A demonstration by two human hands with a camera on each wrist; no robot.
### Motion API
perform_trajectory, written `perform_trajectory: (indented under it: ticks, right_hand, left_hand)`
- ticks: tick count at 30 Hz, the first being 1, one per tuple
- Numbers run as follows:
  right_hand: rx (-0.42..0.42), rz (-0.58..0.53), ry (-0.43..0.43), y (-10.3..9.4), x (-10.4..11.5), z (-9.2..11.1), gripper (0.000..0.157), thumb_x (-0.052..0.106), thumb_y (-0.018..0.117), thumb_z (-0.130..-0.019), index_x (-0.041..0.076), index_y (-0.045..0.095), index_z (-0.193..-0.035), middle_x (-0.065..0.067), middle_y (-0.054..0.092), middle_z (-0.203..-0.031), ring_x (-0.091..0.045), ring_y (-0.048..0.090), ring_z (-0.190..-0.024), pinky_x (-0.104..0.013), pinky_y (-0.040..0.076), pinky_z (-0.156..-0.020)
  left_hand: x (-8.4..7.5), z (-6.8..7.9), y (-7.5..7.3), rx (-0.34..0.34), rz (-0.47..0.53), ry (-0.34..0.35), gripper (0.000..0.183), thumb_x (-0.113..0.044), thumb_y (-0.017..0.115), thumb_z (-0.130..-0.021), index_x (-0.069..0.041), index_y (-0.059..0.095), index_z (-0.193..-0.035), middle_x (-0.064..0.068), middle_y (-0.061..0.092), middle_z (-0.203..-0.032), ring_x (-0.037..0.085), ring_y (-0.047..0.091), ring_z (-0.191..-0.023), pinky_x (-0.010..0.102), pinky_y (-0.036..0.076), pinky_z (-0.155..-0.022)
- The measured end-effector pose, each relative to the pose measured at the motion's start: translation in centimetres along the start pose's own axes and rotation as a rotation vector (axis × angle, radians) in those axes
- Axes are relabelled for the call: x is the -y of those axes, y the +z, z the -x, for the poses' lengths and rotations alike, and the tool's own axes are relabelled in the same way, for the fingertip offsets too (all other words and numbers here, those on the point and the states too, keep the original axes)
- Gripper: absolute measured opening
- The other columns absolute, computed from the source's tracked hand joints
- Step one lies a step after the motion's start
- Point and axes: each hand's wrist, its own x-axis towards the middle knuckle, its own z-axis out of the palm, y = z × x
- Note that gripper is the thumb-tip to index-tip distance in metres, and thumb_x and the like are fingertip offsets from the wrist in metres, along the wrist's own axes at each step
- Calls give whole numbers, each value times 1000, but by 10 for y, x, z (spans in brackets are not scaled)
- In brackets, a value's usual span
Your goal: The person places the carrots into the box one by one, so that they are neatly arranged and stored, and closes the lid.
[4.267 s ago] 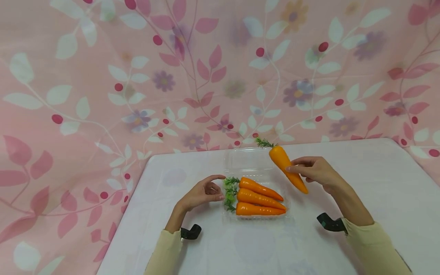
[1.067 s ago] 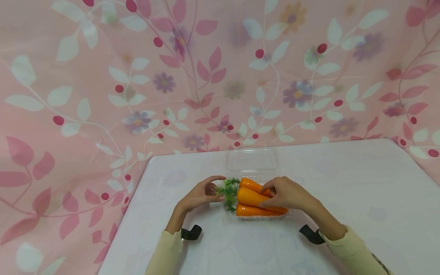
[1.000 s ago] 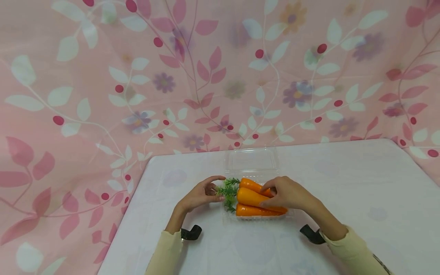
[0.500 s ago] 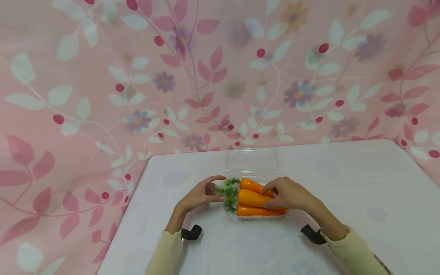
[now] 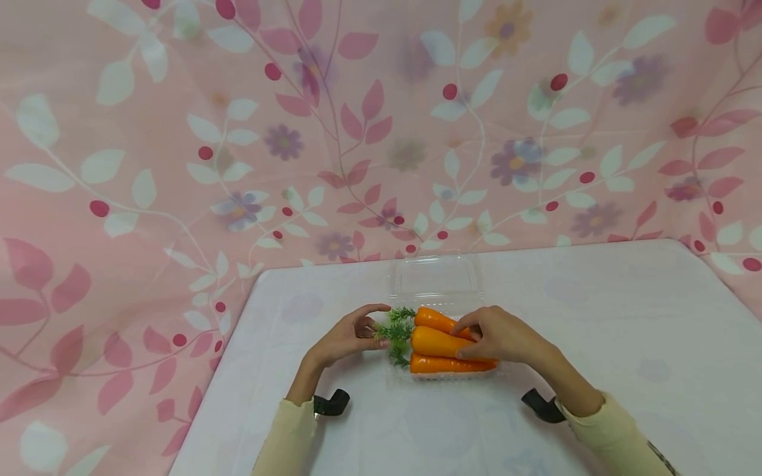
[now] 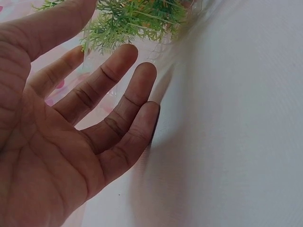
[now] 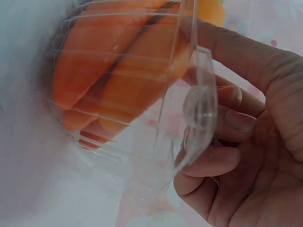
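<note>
My right hand [image 5: 503, 334] pinches the thick end half of an orange carrot [image 5: 433, 342] lying on top of other carrots in a clear plastic clamshell box [image 7: 204, 101]. One carrot [image 5: 431, 317] shows behind it and another carrot [image 5: 446, 365] in front; the middle one beneath is mostly hidden. Green leafy tops [image 6: 137, 21] point left, bunched at the box's left end. There my left hand [image 5: 345, 337] stays with fingers relaxed and spread, thumb and index fingertips right at the box's edge. Through the side wall, the right wrist view shows several carrot tips.
The box's clear lid [image 5: 437, 276] lies folded back behind it, towards the far table edge. A white cloth covers the table [image 5: 595, 291], and a pink floral curtain [image 5: 381, 132] hangs behind. Black wrist cameras [image 5: 333, 402] stick out at both cuffs.
My right hand has brought the carrot down from the upper right, turned it level and laid it over the others in the box. During the last second, hardly anything has moved.
</note>
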Motion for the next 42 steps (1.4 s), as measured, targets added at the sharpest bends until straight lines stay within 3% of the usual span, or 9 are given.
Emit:
perform_trajectory:
  ticks: [8, 17, 25, 42]
  right_hand:
    - [-23, -17, 11, -5, -2, 5, 33, 33, 83, -79, 15, 75, -106, 6, 38, -59, -11, 35, -52, -23, 27, -48]
    - [-84, -47, -34, -18, -14, 8, 37, 34, 82, -82, 9, 73, -107, 6, 41, -63, -10, 38, -56, -23, 31, -52]
    - [-135, -56, -16, -26, -24, 10, 29, 26, 81, -84, 8, 73, -106, 4, 42, -64, -11, 38, -56, -23, 31, -51]
    - [-32, -73, -43, -14, -19, 8, 33, 33, 82, -82, 10, 74, -104, 4, 42, -63, -12, 41, -58, -23, 33, -52]
  left_hand:
    - [1, 1, -1, 4, 3, 2, 68, -23, 81, -84, -27, 50, -144, 7, 65, -101, 24, 63, -91, 39, 52, -87]
    - [-2, 1, -2, 12, -18, 11, 67, -21, 80, -85, -25, 49, -144, 6, 65, -102, 23, 63, -92, 37, 52, -87]
    - [-2, 0, -2, 21, -22, 21, 67, -21, 81, -84, -25, 49, -144, 4, 64, -105, 22, 64, -94, 35, 52, -90]
    - [-3, -2, -1, 26, -30, 42, 68, -20, 79, -86, -19, 47, -146, 4, 65, -102, 23, 63, -92, 35, 52, -87]
